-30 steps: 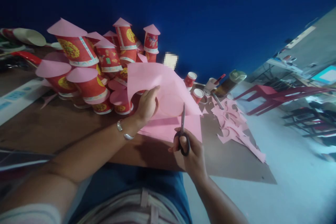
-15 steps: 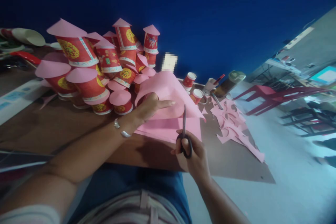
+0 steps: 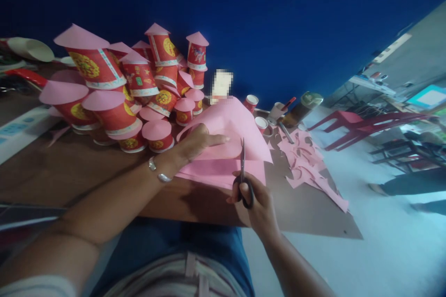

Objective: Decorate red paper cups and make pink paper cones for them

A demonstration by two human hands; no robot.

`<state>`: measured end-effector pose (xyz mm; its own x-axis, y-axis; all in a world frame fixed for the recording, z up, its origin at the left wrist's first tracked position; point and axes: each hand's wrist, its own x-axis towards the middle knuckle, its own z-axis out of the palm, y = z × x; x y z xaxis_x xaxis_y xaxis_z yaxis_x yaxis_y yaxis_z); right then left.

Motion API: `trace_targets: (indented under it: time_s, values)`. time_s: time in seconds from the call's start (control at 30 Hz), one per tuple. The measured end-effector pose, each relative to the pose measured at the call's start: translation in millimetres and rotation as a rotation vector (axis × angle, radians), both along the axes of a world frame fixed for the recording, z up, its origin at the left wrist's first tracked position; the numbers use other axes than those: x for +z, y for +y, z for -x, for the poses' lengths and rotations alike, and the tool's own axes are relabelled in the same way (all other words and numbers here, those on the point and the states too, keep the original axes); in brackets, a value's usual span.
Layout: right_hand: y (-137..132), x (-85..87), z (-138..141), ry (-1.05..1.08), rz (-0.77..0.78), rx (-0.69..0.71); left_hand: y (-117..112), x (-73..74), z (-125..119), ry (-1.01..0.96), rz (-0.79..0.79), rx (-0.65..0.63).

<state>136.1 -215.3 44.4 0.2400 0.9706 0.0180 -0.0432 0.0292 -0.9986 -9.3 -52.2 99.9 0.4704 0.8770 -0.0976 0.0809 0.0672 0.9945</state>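
Note:
My left hand (image 3: 200, 143) grips a large sheet of pink paper (image 3: 240, 118), thumb on top and the other fingers hidden beneath or behind it. A curved cut edge shows in the sheet near the thumb. In my right hand (image 3: 256, 199) is a pair of scissors (image 3: 243, 167) with black handles, blades pointing away from me at the edge of the paper. The blades look nearly closed. More pink sheets (image 3: 223, 177) lie flat on the table below my hands.
Red paper cups (image 3: 116, 113) with pink cone tops stand stacked at the left. Pink paper scraps (image 3: 303, 160) lie on the table's right side. Behind them are a red cup (image 3: 251, 103) and a jar (image 3: 306, 109). A person's legs (image 3: 414, 183) show at far right, near a red chair (image 3: 343, 125).
The pink sheet has turned, with its right part swinging outward. The scissors have moved slightly left, and their blades sit a little differently. A person's legs have come further into view at right.

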Motion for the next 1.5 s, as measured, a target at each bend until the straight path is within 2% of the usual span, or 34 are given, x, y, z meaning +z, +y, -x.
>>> trace_targets:
  time_s: [0.2,0.43,0.73,1.03,1.23,1.5]
  values:
    - [-1,0.1,-2,-0.012,0.007,0.009,1,3.4,2,0.04,-0.022,-0.01]
    - [-4,-3.4,-6,-0.01,0.015,0.04,4,-1.2,4,0.089,-0.036,0.014]
    - [-5,-3.2,-9,0.015,0.023,0.055,10,-5.1,6,0.109,-0.062,-0.032]
    - [-7,-4.0,-18,0.018,0.043,0.105,10,0.6,7,0.158,-0.059,-0.066]
    - [-8,-5.7,-22,0.025,0.061,0.116,11,-3.2,8,0.176,-0.056,-0.14]
    - [-7,-6.4,-23,0.011,0.041,0.124,10,-0.6,11,0.27,-0.085,-0.149]
